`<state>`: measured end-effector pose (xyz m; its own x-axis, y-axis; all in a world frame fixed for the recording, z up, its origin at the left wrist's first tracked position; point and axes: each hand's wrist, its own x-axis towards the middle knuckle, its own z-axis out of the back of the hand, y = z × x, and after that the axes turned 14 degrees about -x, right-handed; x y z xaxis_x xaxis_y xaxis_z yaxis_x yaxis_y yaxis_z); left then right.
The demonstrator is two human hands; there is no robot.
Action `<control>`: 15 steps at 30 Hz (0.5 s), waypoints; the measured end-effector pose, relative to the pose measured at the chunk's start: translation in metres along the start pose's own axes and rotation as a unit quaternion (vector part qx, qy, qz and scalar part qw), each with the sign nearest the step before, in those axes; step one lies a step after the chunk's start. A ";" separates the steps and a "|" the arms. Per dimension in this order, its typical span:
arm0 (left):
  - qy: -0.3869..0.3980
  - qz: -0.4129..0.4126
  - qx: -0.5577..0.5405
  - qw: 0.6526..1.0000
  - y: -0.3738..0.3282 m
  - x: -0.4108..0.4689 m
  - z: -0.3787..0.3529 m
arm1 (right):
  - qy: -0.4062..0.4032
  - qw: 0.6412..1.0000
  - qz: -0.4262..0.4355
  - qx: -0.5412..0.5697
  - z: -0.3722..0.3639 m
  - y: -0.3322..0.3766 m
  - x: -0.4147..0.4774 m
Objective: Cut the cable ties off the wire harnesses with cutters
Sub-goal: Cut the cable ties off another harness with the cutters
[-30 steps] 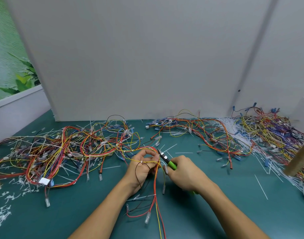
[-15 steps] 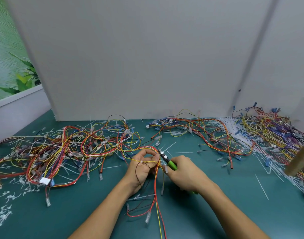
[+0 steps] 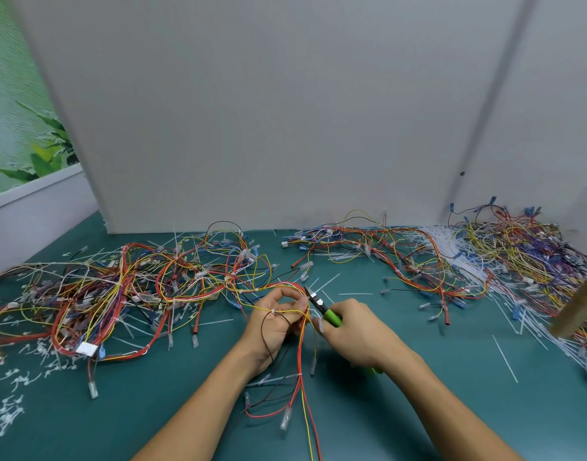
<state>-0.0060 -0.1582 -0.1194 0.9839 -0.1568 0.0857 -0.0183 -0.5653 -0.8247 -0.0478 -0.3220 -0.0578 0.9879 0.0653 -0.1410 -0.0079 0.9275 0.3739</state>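
Cutters (image 3: 320, 306) poised beside held harness (image 3: 300, 361).
L hand (image 3: 275, 324) pinched it steady for the cut; R hand (image 3: 355, 331) clenched round the handles.

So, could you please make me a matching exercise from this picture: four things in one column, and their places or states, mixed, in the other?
1. cutters
2. left hand
3. white label
4. long loose cable tie

a. lies alone on the green table
b. held by the right hand
c. pinches yellow and red wires
d. sits in the left wire pile

Pairs: 1-b, 2-c, 3-d, 4-a.
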 end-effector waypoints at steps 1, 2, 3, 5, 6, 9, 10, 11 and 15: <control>-0.001 0.001 -0.002 1.000 0.000 0.000 0.000 | 0.002 1.000 0.002 0.004 0.000 0.000 0.000; -0.002 0.002 -0.005 1.000 0.000 0.000 -0.001 | 0.002 1.000 0.004 0.008 0.001 0.000 -0.001; -0.002 0.003 -0.007 1.000 -0.001 0.000 -0.001 | 0.002 1.000 0.006 0.010 0.001 0.000 -0.002; -0.002 0.004 -0.012 1.000 -0.001 -0.001 -0.002 | 0.003 1.000 0.012 0.016 0.002 0.000 -0.003; -0.001 0.004 -0.015 1.000 -0.002 -0.001 -0.002 | 0.006 1.000 0.016 0.021 0.003 0.000 -0.004; 0.004 0.005 -0.026 1.000 -0.003 -0.002 -0.002 | 0.020 0.999 0.021 0.034 0.005 0.000 -0.006; 0.005 0.006 -0.029 1.000 -0.004 -0.002 -0.002 | 0.023 0.999 0.022 0.035 0.005 0.000 -0.006; 0.004 0.007 -0.030 1.000 -0.004 -0.002 -0.003 | 0.025 0.999 0.023 0.033 0.005 0.000 -0.006; -0.002 0.007 -0.024 1.000 -0.004 -0.003 -0.004 | 0.021 0.999 0.021 0.012 0.004 0.000 -0.004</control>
<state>-0.0092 -0.1585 -0.1143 0.9841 -0.1624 0.0724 -0.0404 -0.6006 -0.7985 -0.0512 -0.3234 -0.0533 0.9794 0.1191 -0.1630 -0.0441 0.9142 0.4028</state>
